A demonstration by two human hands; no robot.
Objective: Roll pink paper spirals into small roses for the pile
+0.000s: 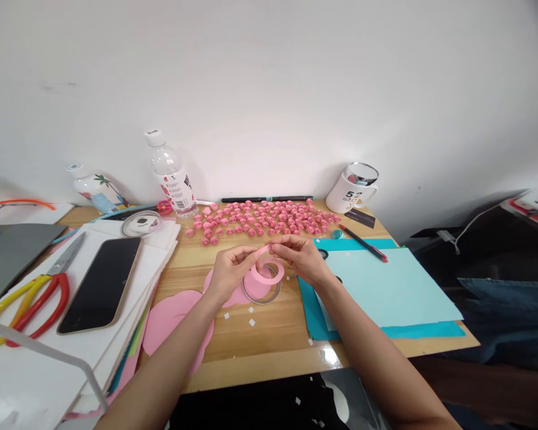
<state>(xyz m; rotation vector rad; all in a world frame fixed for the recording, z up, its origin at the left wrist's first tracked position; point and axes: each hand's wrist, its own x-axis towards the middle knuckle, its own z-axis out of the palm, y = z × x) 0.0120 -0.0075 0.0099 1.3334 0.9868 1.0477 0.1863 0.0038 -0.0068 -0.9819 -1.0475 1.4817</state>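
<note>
From where I stand, the pink paper strip (272, 280) hangs in a curled loop just below the fingertips, between the two hands; the left hand (233, 267) and the right hand (301, 258) both pinch its upper end — thumbs against fingers; beneath the loop lie a ring-shaped roll (262, 303) and pink paper cutouts (174, 319); beyond the hands spread many rolled pink paper buds (273, 220); behind them, the white mug (346, 194) shows a bold "5" — the bottle (178, 190) bears red and black print too small to read.
</note>
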